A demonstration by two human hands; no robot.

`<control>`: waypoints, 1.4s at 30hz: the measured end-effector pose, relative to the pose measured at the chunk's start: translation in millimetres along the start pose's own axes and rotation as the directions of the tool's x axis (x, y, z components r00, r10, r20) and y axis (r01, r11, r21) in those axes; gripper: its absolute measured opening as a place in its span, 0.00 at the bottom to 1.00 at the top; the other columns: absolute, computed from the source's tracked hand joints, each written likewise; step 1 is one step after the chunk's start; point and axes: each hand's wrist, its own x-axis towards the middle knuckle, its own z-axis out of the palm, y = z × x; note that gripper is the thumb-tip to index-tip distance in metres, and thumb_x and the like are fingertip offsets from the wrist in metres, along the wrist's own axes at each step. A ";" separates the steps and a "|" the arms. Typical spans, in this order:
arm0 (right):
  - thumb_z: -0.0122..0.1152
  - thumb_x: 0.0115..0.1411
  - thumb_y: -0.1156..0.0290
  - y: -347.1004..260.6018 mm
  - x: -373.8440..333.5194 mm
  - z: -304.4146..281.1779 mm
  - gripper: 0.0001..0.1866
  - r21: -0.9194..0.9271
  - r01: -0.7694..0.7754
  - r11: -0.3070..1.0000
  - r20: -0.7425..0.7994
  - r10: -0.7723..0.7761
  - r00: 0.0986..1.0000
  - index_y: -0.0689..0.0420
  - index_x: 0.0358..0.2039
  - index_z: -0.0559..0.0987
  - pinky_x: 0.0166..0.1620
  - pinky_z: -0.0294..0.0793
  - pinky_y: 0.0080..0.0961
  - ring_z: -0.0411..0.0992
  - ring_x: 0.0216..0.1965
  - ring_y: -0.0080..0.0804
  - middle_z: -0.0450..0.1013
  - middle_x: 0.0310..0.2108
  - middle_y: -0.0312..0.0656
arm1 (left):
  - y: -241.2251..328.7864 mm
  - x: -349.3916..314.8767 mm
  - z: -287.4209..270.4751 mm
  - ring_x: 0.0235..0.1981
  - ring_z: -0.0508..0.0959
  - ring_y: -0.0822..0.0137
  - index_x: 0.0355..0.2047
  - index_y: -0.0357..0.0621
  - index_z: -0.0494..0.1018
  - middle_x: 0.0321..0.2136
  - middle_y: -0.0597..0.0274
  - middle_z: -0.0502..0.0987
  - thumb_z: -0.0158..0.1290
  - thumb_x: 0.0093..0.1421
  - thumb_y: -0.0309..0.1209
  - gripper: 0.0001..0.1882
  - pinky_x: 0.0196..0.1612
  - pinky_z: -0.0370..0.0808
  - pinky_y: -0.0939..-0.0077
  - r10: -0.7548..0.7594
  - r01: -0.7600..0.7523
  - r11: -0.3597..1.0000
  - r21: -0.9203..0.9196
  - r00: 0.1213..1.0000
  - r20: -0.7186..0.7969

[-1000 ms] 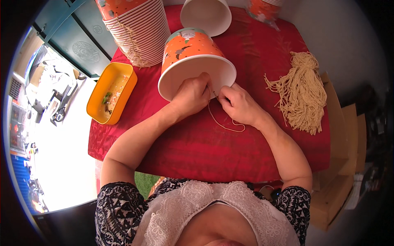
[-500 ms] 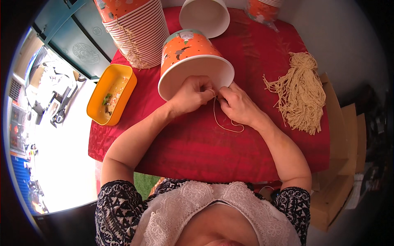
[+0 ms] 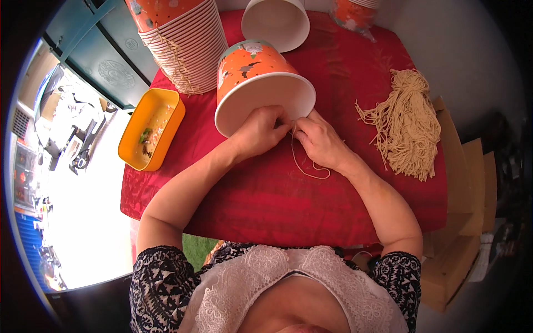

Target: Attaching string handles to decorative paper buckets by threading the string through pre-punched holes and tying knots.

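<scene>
An orange paper bucket [image 3: 256, 64] with a white rim and dark printed shapes lies tilted on the red cloth, its mouth facing me. My left hand [image 3: 262, 130] reaches over the lower rim, thumb and fingers closed on a thin beige string. Just to its right my right hand [image 3: 319, 136] pinches the same string at the rim, its fingers curled. The string [image 3: 301, 169] hangs from between my hands in a loose loop onto the cloth. My fingertips partly hide the point where string and rim meet.
A tall stack of nested buckets [image 3: 186, 47] with strings stands back left, beside a yellow tub [image 3: 175, 123] holding small scraps. A white-lined bucket [image 3: 276, 25] lies behind; wrapped buckets [image 3: 355, 15] stand far right. A bundle of beige strings [image 3: 408, 127] lies right, near cardboard [image 3: 461, 222].
My left fingers have shifted slightly right, closer to my right hand, and the right fingers have curled a little more. The bucket and the string loop stay nearly in place.
</scene>
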 end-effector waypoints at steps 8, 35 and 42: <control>0.55 0.56 0.82 1.9 0.8 2.8 0.02 0.076 -0.151 0.986 -0.026 0.153 0.988 0.67 0.31 0.75 0.43 0.72 0.37 0.71 0.41 0.49 0.68 0.39 0.53 | 7.8 -4.0 10.3 0.33 0.79 0.53 0.31 0.36 0.74 0.30 0.50 0.78 0.54 0.51 0.20 0.06 0.37 0.75 0.64 0.110 -0.106 0.987 0.118 0.993 -0.031; 0.55 0.56 0.77 -13.3 5.6 -10.3 0.06 -0.230 -0.029 0.973 -0.345 -0.054 0.937 0.64 0.23 0.72 0.29 0.72 0.38 0.71 0.22 0.43 0.70 0.20 0.47 | 14.9 2.2 -6.8 0.21 0.73 0.72 0.29 0.33 0.73 0.21 0.61 0.74 0.53 0.53 0.25 0.06 0.23 0.70 0.76 -0.343 0.313 0.880 -0.359 0.939 -0.021; 0.54 0.57 0.80 -28.9 1.7 4.6 0.10 0.001 -0.138 0.990 -0.317 0.131 0.939 0.64 0.39 0.68 0.28 0.74 0.40 0.76 0.25 0.49 0.73 0.23 0.54 | 11.1 0.4 -2.2 0.16 0.69 0.75 0.29 0.36 0.70 0.19 0.63 0.71 0.53 0.56 0.25 0.05 0.17 0.65 0.81 -0.390 0.369 0.813 -0.450 0.920 0.048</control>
